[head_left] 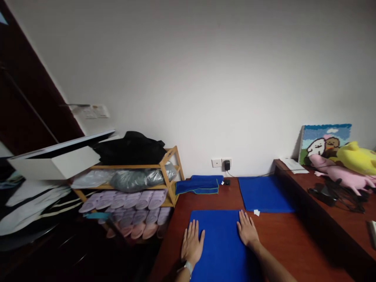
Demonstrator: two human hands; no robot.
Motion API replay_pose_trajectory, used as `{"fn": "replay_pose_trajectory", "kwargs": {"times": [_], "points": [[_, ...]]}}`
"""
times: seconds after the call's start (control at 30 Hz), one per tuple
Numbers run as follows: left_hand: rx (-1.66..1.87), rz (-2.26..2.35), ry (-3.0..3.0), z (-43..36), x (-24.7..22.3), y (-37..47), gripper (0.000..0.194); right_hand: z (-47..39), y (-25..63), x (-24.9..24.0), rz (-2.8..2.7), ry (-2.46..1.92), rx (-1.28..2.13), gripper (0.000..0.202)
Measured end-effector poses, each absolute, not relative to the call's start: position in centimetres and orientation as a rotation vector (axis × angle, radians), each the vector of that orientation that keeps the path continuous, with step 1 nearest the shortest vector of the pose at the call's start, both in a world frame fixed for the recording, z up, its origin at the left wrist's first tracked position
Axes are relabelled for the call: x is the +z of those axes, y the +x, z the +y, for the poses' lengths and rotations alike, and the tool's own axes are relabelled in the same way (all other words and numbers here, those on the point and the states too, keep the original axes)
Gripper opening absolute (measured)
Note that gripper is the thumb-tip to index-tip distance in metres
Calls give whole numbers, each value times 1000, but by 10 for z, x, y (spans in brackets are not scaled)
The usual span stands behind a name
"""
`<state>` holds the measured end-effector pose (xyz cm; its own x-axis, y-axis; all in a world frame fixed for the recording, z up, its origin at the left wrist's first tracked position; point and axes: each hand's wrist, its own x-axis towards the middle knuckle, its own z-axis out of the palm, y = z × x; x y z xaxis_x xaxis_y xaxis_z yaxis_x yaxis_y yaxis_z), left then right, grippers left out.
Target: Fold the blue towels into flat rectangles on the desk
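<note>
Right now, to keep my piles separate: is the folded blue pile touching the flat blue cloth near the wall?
Apart. The head view shows reddish-brown tabletop between the folded blue pile and the flat blue cloth near the wall.

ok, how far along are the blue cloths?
Looks done: the folded cloths near the rack. In hand: the near cloth, lying flat, left hand and right hand open at its side edges. Left, if folding is the aim: that one and the far cloth, both spread out.
</note>
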<state>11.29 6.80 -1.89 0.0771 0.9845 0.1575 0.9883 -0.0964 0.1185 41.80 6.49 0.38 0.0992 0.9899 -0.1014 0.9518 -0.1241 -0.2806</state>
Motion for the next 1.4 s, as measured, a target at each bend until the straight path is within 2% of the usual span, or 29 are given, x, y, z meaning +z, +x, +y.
{"fn": "replay_pose_trajectory", "kwargs": {"times": [0.33,0.53,0.73,0.9,1.03,1.27,1.4], "points": [[-199,-2122,-2295,75,-17,111,75,-29,399,-20,-1868,-2186,401,73],[-145,-2157,-2283,73,-1,118,74,-45,397,-9,-1881,-2158,410,71],[-435,-1737,-2641,33,3,207,65,-44,397,-8,-1900,-2153,404,68],[-361,-1561,-2943,-9,-9,272,59,-45,396,-8,-2008,-2177,378,65],[-297,-1649,-2897,-14,-11,235,60,-43,397,-13,-1953,-2173,383,68],[-151,-2164,-2395,-8,-9,93,72,-42,398,-22,-1889,-2142,389,71],[-140,-2224,-2305,-11,-10,67,75,-42,396,-13,-1903,-2185,389,72]]}}
